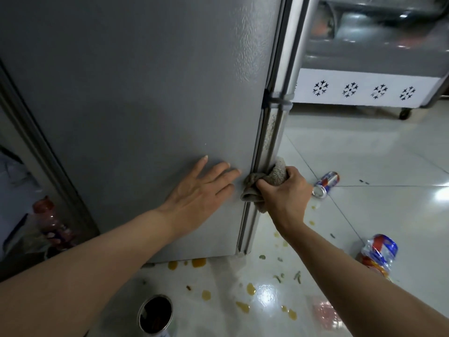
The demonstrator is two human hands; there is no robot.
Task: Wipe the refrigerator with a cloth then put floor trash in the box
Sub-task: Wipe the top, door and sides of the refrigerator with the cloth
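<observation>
The grey refrigerator (pixel 136 88) fills the upper left of the head view. My left hand (pixel 201 188) lies flat on its side panel, fingers spread. My right hand (pixel 286 190) grips a bunched beige cloth (pixel 274 175) pressed against the fridge's dirty front corner edge, low down. On the white tiled floor lie a crushed red and blue can (pixel 325 184), a crumpled plastic bottle (pixel 376 256) at the right, and an open tin (pixel 155 314) at the bottom. No box is in view.
Yellow spill drops (pixel 199 262) and green scraps (pixel 297 276) dot the floor below the fridge. A white chest freezer (pixel 364 91) with snowflake marks stands at the back right. A red-capped bottle (pixel 51 220) sits in the gap left of the fridge.
</observation>
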